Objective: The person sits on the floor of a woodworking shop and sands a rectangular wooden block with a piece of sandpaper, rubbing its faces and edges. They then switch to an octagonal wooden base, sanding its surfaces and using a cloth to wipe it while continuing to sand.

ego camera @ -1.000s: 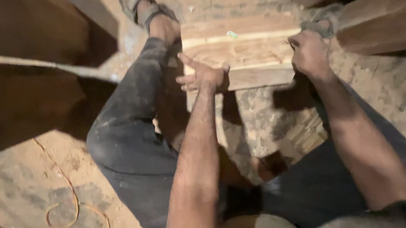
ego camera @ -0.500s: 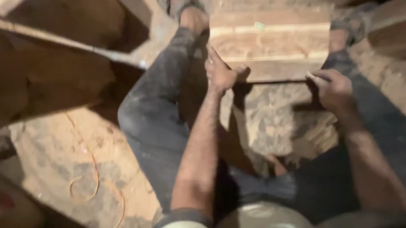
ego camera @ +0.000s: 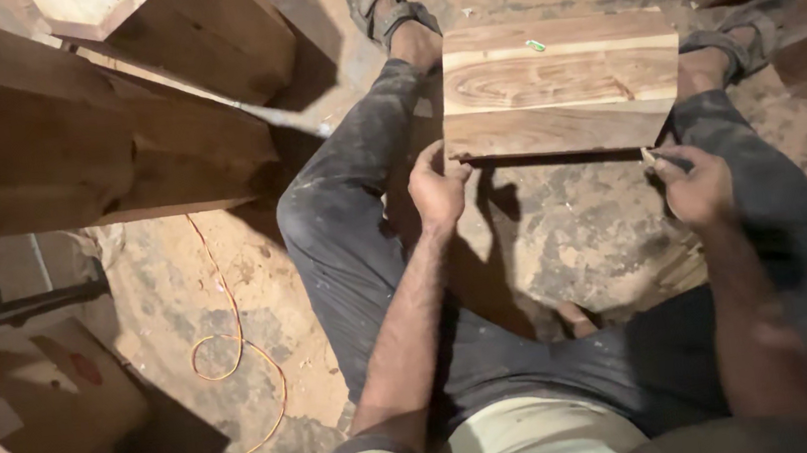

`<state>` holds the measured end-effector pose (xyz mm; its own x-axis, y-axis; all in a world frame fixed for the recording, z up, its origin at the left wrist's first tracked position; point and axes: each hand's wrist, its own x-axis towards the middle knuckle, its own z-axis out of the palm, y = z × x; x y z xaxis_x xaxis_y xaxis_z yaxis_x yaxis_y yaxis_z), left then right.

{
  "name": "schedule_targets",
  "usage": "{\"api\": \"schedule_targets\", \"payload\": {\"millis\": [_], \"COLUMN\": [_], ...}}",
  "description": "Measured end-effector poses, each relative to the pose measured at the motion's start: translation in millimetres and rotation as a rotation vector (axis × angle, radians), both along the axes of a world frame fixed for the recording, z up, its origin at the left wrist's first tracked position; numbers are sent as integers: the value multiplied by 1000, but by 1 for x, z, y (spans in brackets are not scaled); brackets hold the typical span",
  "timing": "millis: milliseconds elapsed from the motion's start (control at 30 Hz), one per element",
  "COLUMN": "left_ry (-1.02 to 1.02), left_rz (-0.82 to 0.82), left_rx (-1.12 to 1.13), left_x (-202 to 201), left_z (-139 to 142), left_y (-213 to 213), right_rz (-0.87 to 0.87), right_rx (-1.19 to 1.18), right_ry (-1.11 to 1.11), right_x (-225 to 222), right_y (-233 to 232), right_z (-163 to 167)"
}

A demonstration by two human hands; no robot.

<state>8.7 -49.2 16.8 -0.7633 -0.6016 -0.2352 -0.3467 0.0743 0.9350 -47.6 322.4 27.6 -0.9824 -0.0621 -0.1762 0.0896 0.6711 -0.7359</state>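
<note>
While the left hand (ego camera: pixel 437 188) grips the near left corner of a wooden block (ego camera: pixel 559 85), the right hand (ego camera: pixel 694 188) pinches a small pencil-like tool (ego camera: pixel 661 159) at the near right corner.

The block stands on the dusty floor (ego camera: pixel 564 230) between the sandalled feet, beside dark timber beams (ego camera: pixel 63 122); an orange cord (ego camera: pixel 236 344) loops across the floor's left side.

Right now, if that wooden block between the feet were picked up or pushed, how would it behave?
The wooden block looks thick and solid, so probably stiff and fairly heavy. Its flat faces suggest it would slide rather than roll. The left hand steadies its near corner; the right hand hovers by the other.
</note>
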Motion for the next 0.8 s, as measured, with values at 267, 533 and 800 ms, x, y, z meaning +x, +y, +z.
{"api": "schedule_targets", "payload": {"millis": [267, 533, 800], "left_ry": [-26, 83, -290], "left_rz": [-2, -124, -318], "left_rx": [-82, -274, -139], "left_x": [-29, -57, -70], "left_z": [-38, -54, -46], "left_y": [-20, -30, -20], "right_rz": [-205, 49, 84], "right_rx": [-177, -308, -245], "right_ry": [-200, -148, -64], "right_x": [-24, -59, -70], "right_y": [13, -13, -39], "right_z": [-29, -39, -35]}}
